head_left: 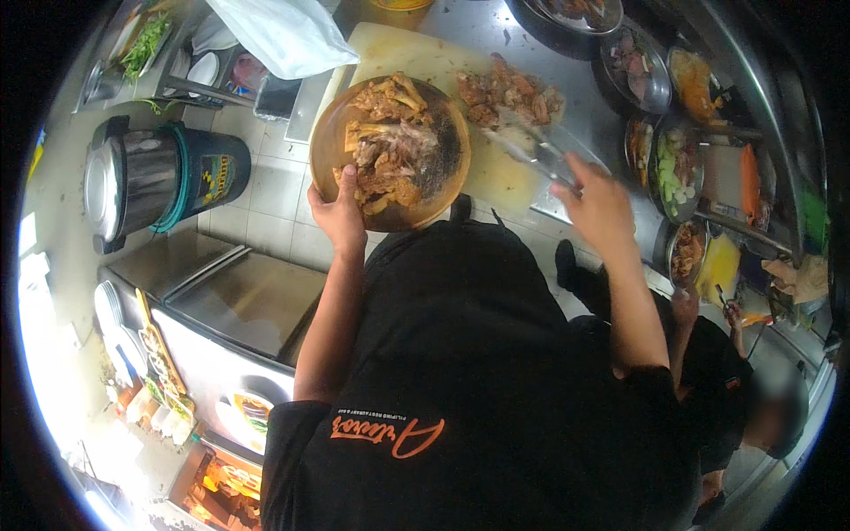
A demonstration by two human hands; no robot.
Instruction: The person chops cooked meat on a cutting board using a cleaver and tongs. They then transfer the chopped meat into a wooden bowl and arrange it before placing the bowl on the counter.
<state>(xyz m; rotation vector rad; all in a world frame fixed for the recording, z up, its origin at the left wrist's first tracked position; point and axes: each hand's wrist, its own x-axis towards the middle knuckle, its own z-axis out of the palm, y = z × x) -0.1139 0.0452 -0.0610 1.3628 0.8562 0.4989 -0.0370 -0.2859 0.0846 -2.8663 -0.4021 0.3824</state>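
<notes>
My left hand (340, 216) grips the near left rim of a round brown dish (451, 166), thumb on top. Chunks of browned cooked meat with bones (395, 143) lie in the dish, mostly on its left and middle. My right hand (601, 202) holds a metal utensil (548, 159) that looks like tongs and is blurred. Its far end lies over a yellowed white cutting board (405, 50), close to a pile of chopped cooked meat (508, 93). The dish is held over the board's near left part and hides some of it.
Metal bowls with chopped green vegetables (677, 166) and sliced meat (634, 66) line the steel counter's right. A white plastic bag (285, 33) hangs at upper left. A dark bin (219, 176) stands left, by a steel pot (123, 179). A co-worker (704, 372) works at right.
</notes>
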